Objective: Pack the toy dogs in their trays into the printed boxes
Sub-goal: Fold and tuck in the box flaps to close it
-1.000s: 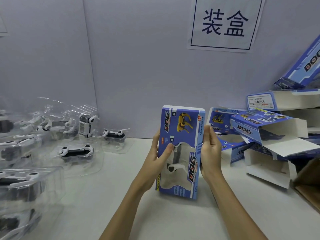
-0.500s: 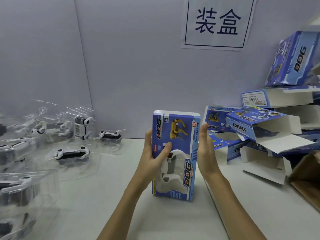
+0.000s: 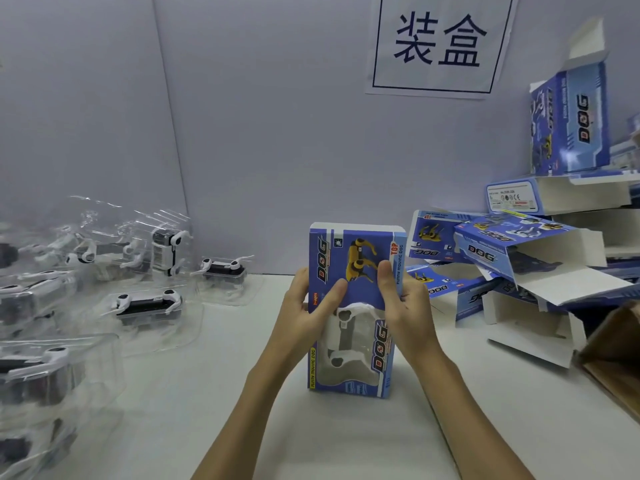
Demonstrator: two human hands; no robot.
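Printed box (image 3: 355, 306) stands upright near table (image 3: 346, 445) centre, white toy dog visible thru its window. L hand (image 3: 304, 313) grips left side, thumb across front; R hand (image 3: 405, 306) grips right side (thumb on front too). Trayed dogs (image 3: 149, 306) along left edge; empty boxes (image 3: 519, 268) piled at right edge.

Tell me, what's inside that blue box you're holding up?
Through the clear window of the blue box a white toy dog shows, lying lengthwise. The left hand and right hand grip the box's sides. The printed card hides whatever is behind the upper half.
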